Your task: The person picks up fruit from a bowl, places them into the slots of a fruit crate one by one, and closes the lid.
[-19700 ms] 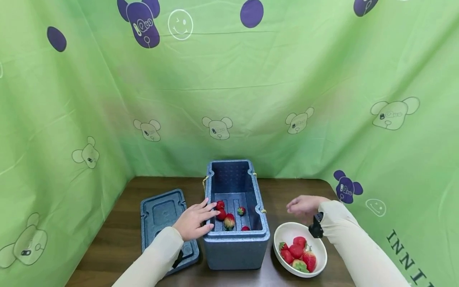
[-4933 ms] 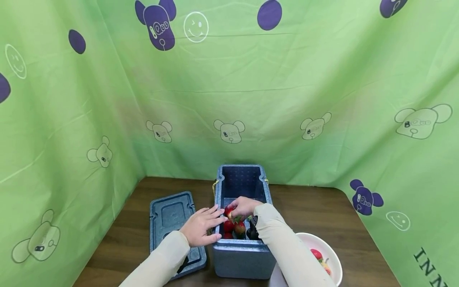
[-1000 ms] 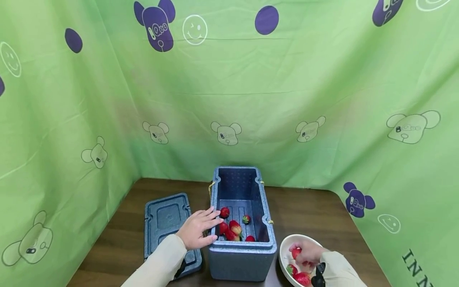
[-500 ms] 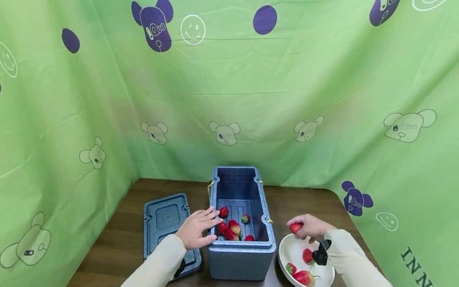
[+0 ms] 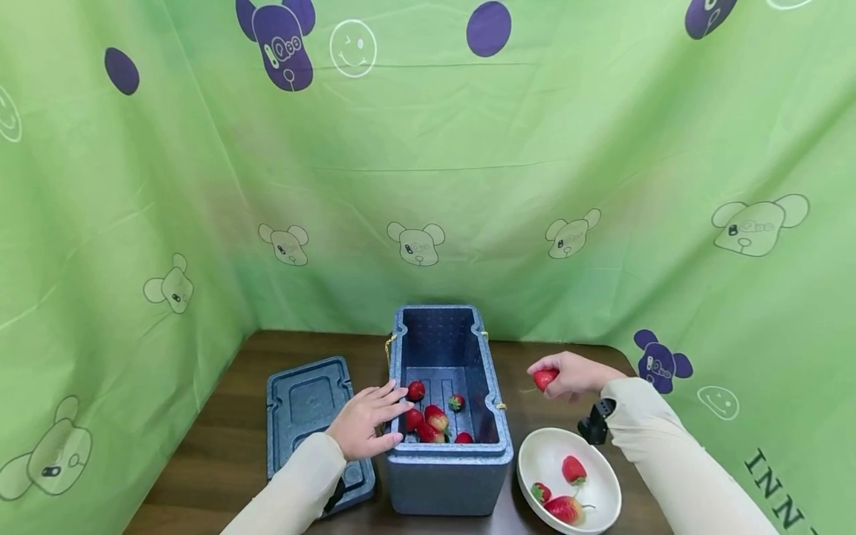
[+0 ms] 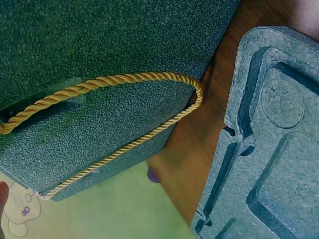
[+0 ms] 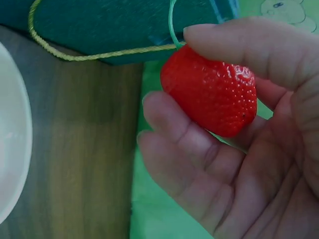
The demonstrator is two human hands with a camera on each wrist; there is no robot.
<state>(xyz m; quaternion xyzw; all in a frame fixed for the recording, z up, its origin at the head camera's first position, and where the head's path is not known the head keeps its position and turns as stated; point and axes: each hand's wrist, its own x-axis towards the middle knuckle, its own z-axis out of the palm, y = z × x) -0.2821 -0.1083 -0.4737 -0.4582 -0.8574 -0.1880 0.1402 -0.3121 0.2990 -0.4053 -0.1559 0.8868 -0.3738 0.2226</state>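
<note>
My right hand (image 5: pixel 571 374) pinches a red strawberry (image 7: pixel 209 92) between thumb and fingers, raised beyond the white bowl (image 5: pixel 524 475); a thin green stem shows at its tip in the right wrist view. Several strawberries (image 5: pixel 565 510) lie in that bowl. My left hand (image 5: pixel 366 422) rests with spread fingers on the left rim of a blue foam box (image 5: pixel 451 483). Inside the box, several more strawberries (image 5: pixel 435 417) are gathered toward the near end. Only a sliver of a left fingertip shows in the left wrist view.
The box's blue lid (image 5: pixel 310 409) lies flat on the brown table (image 5: pixel 214 446), left of the box and partly under my left forearm. Yellow rope handles (image 6: pixel 124 79) hang on the box's sides. A green printed curtain (image 5: pixel 428 148) encloses the back and sides.
My right hand took a strawberry from the bowl, lifted it and carried it away past the bowl's far rim. My left hand has stayed at the box rim. The bowl holds fewer strawberries than earlier.
</note>
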